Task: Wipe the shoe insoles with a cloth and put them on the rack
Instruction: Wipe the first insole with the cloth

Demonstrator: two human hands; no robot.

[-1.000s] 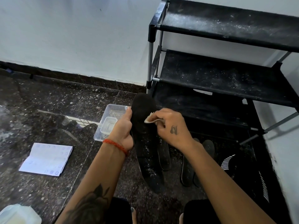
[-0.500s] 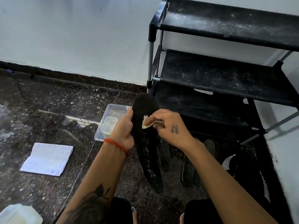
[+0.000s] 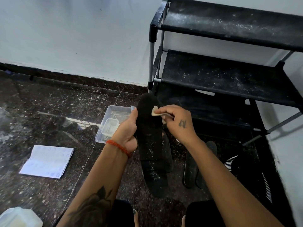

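You are in the wiping step. Your left hand (image 3: 127,131) grips the black insole (image 3: 150,140) by its edge and holds it up, just in front of the shoe rack (image 3: 229,76). Your right hand (image 3: 177,122) pinches the cloth (image 3: 155,111) against the insole's toe end. White specks remain toward the heel below your hands, so the next stroke likely needs to run down there.

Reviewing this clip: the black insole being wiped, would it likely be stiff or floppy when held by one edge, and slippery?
Probably semi-stiff: the black insole stays nearly straight though the left hand grips only its side. Likely light, since that one-handed hold carries it. Probably not slippery: its surface looks matte and fuzzy, and the cloth pinched by the right hand presses against it.
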